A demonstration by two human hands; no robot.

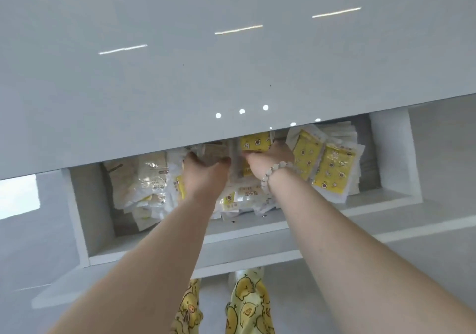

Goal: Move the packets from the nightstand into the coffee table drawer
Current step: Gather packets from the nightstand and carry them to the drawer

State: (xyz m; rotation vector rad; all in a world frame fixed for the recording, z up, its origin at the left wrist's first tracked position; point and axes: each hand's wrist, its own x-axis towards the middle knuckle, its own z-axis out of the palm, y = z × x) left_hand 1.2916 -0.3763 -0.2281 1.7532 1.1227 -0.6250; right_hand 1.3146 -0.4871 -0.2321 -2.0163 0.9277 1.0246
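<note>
1. Head view: the packets (332, 169) are flat plastic sachets. Some are yellow with small chick prints, others white or clear.
2. They lie heaped in the open drawer (244, 228), partly under the edge of the glossy grey table (180, 76).
3. The left hand (203, 176) reaches in among the pale packets with its thumb spread. Its fingertips are hidden, so I cannot tell its grip.
4. The right hand (270, 158), wearing a bead bracelet (277, 170), pinches one yellow packet (255, 142), thumb on its lower edge.
</note>
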